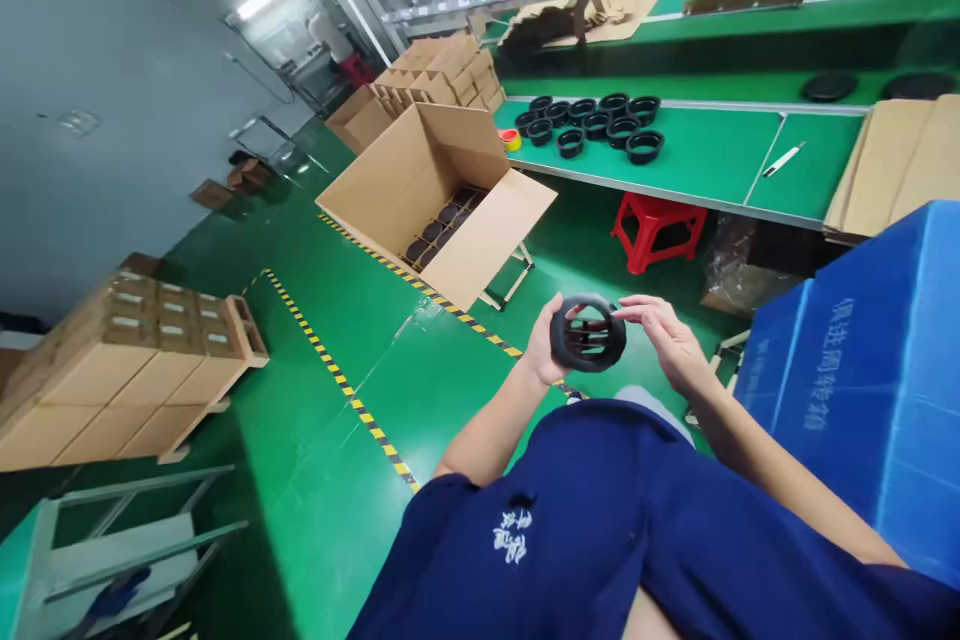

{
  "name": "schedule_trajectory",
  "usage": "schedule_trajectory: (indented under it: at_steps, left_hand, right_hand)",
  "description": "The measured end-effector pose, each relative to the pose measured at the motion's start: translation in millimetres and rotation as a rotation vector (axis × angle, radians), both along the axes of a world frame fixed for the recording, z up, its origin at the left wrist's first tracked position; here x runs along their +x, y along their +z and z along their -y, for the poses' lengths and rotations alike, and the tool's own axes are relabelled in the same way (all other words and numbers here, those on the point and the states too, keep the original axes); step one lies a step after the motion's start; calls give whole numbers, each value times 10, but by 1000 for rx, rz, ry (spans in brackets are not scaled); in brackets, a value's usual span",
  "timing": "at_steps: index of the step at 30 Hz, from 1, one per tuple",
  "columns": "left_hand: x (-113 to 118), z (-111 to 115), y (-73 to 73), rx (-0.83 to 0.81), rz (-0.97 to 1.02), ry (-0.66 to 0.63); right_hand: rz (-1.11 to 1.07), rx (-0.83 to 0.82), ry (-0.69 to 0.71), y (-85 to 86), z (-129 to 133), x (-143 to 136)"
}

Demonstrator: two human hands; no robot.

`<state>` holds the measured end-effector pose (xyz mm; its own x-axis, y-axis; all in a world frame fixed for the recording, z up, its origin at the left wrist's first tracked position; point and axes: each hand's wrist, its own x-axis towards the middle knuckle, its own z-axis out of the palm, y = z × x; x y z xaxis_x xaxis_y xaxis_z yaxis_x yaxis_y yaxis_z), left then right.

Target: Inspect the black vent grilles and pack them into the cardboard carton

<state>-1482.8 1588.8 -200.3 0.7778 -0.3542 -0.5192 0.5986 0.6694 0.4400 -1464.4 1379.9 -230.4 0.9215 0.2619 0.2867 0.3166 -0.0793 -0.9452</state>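
Observation:
A black ring-shaped part (559, 345), with thin bars visible through its opening, is held in front of my body. My left hand (541, 345) is closed round its left side. On the right, my right hand (667, 335) touches the ring's upper right edge with its fingertips; whether they pinch something small cannot be made out. Beyond the hands, several black round parts (645, 147) stand in a group on the green bench (720, 155). Left of the bench, an open carton (390, 185) holds round dark parts between dividers.
A red stool (651, 230) stands under the bench. Blue boxes (847, 370) are close on my right. A white cutter (784, 160) and yellow tape (511, 140) lie on the bench. Stacked cartons (142, 370) rest on a pallet at the left.

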Motion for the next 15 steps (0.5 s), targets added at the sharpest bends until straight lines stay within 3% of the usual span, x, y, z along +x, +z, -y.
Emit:
schedule_trajectory:
  at_steps: [6, 11, 15]
  left_hand:
    - [1108, -197, 50, -65, -35, -46]
    - [2007, -196, 46, -74, -31, -72]
    - [2770, -125, 167, -69, -20, -39]
  right_hand:
    - [-90, 46, -85, 26, -208, 819]
    - [-95, 65, -57, 21, -227, 1851]
    - [-111, 60, -13, 159, -173, 2749]
